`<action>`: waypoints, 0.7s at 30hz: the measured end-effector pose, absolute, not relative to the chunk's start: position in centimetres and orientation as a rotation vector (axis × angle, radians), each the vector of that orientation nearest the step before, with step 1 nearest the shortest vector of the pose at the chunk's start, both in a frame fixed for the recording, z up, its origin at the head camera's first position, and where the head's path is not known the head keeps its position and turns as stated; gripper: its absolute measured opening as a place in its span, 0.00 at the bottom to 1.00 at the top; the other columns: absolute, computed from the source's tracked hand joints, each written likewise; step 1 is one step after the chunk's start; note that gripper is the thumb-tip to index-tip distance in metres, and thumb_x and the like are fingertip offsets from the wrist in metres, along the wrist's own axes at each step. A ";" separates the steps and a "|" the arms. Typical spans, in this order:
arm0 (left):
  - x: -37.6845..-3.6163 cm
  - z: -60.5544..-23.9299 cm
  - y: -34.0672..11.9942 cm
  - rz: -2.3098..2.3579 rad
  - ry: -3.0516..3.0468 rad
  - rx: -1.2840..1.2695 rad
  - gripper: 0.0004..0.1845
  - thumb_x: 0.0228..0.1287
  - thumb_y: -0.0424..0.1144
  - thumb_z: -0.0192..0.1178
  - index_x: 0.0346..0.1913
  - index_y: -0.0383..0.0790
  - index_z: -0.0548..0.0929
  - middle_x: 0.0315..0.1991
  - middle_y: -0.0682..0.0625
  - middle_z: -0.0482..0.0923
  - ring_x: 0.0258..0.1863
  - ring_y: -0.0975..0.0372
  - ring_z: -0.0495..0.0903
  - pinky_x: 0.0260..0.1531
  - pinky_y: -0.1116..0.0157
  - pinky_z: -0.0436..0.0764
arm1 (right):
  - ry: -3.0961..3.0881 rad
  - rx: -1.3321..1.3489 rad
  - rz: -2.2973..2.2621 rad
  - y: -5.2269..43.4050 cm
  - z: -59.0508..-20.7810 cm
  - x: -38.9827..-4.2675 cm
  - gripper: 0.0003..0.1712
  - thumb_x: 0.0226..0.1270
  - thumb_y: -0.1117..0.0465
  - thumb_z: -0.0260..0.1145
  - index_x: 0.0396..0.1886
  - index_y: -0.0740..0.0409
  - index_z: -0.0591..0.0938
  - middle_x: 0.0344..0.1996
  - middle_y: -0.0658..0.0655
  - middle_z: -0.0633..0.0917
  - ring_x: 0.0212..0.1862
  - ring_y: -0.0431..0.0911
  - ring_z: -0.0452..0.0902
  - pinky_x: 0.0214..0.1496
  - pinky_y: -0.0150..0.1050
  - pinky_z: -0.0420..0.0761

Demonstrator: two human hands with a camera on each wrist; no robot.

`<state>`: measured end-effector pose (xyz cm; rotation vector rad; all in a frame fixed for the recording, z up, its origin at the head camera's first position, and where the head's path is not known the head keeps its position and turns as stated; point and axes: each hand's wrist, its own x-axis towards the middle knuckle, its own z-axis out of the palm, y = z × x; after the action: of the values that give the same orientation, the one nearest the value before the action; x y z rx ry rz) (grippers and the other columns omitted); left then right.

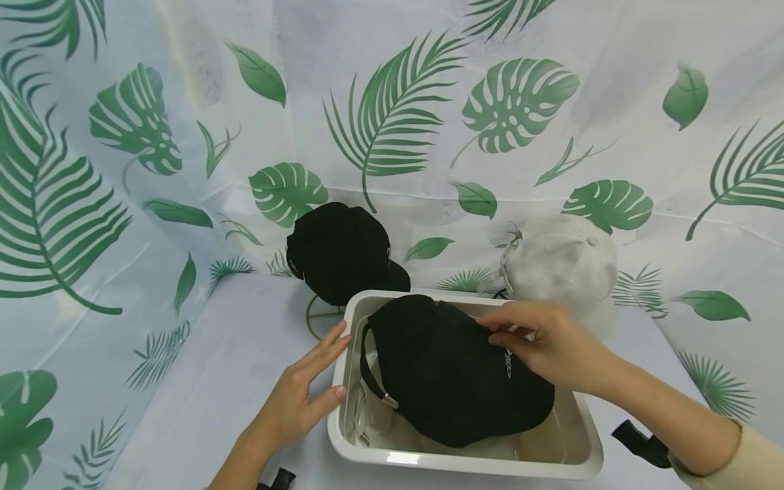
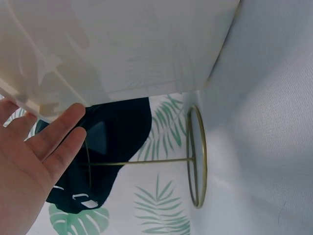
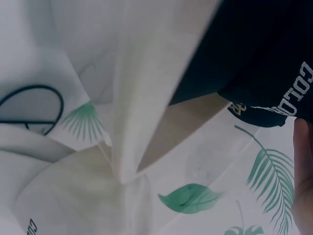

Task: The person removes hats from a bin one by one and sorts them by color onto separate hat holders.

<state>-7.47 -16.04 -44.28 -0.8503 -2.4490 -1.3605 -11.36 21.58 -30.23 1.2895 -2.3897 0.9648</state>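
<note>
A black cap [image 1: 453, 371] lies in a white bin [image 1: 465, 463] on the surface [image 1: 202, 408], its crown filling most of the bin and its brim end toward the near right corner. The right hand [image 1: 545, 344] rests on top of the cap at its far right side, fingers bent over the crown and fingertips pinching the fabric near the white lettering. The left hand [image 1: 303, 395] is outside the bin, flat against its left wall, fingers straight and spread, thumb touching the rim, holding nothing. In the left wrist view the same hand [image 2: 34, 166] lies with straight fingers against the bin's underside edge. Behind the bin, a second black cap [image 1: 339, 252] sits on a thin gold wire stand [image 2: 195, 156], just beyond the bin's far left corner. A white cap [image 1: 563, 262] stands to the far right, behind the right hand and apart from it. Pale fabric shows under the black cap inside the bin. A leaf-print sheet [image 1: 392, 122] covers the backdrop.
</note>
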 end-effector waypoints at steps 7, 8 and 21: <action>-7.4 -44.3 -16.0 -1.370 -2.454 -0.848 0.37 0.66 0.37 0.62 0.79 0.44 0.69 0.83 0.50 0.57 0.78 0.52 0.64 0.71 0.47 0.70 | -2.391 1.262 0.971 21.6 -29.3 -11.2 0.32 0.42 0.89 0.74 0.47 0.60 0.89 0.37 0.52 0.91 0.36 0.39 0.87 0.38 0.26 0.85; -7.5 -44.3 -16.1 -1.374 -2.455 -0.847 0.37 0.66 0.37 0.62 0.79 0.45 0.69 0.83 0.50 0.57 0.78 0.52 0.64 0.71 0.47 0.70 | -2.391 1.262 0.969 21.6 -29.2 -11.2 0.32 0.42 0.89 0.74 0.47 0.61 0.89 0.37 0.52 0.91 0.36 0.40 0.87 0.38 0.26 0.85; -7.4 -44.2 -16.2 -1.381 -2.462 -0.850 0.37 0.67 0.38 0.63 0.80 0.47 0.68 0.83 0.51 0.56 0.79 0.52 0.63 0.73 0.50 0.69 | -2.350 1.239 1.078 21.6 -27.8 -11.6 0.31 0.43 0.90 0.72 0.47 0.64 0.89 0.38 0.54 0.91 0.39 0.36 0.87 0.37 0.28 0.85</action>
<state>-7.45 -16.18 -44.21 -0.8498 -2.4617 -1.3812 -11.62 21.62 -27.85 1.2394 -2.3497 1.0780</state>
